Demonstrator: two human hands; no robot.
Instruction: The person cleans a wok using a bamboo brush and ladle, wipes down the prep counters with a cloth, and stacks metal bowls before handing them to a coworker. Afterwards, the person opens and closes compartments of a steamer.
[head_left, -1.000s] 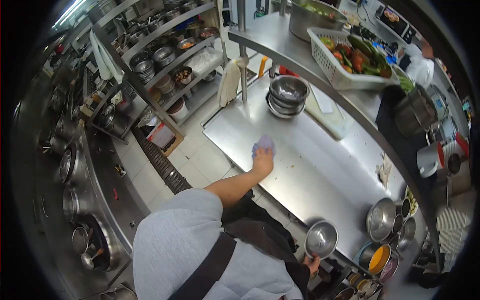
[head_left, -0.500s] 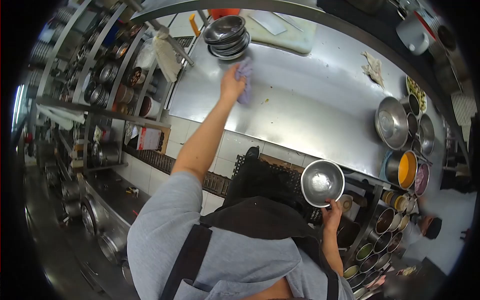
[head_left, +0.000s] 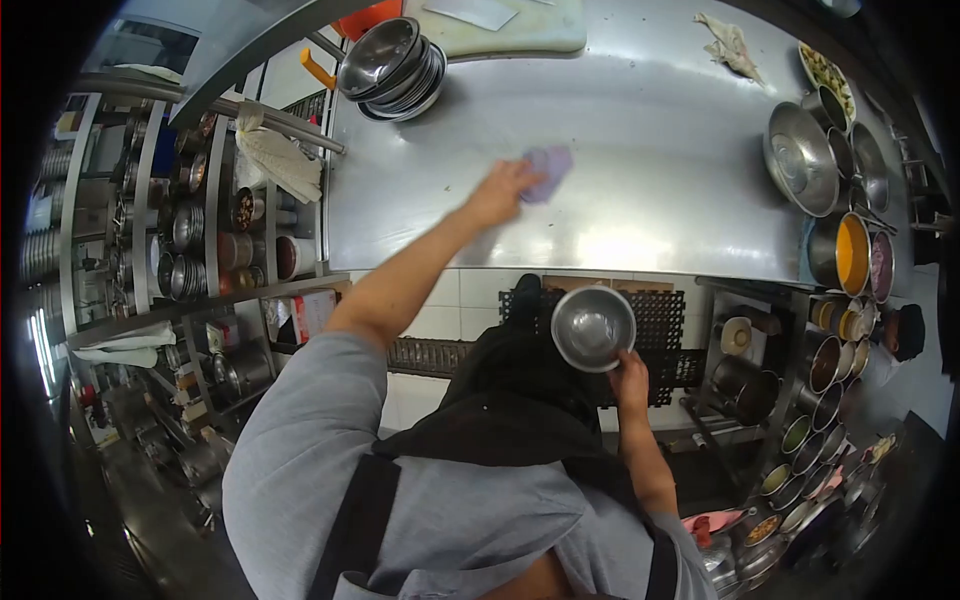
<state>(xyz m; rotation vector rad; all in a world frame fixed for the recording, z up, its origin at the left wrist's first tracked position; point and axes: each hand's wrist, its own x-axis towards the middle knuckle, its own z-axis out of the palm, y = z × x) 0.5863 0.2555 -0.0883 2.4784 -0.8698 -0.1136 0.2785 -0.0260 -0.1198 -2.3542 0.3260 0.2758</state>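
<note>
My left hand (head_left: 497, 192) reaches out over the steel table (head_left: 400, 220) and presses a light purple cloth (head_left: 550, 172) on its surface; hand and cloth are a little smeared by motion. In my right hand (head_left: 629, 380) is a round metal bowl (head_left: 593, 328), gripped by its rim and held off the table's front edge, close to my body. The bowl's open side faces up, and I make out nothing in it. A stack of metal bowls (head_left: 385, 70) stands at the table's back left, its top bowl tilted.
A cutting board (head_left: 545, 32) with a cleaver (head_left: 475, 12) lies at the back. A crumpled cloth-like scrap (head_left: 728, 48) is at the back right. A large metal bowl (head_left: 800, 160) and a pot of orange contents (head_left: 852, 254) line the right end. Shelves of pans stand left.
My left hand has swept the purple cloth away from the bowl stack, rightward across the table. My right hand still holds the bowl. The camera view has shifted.
</note>
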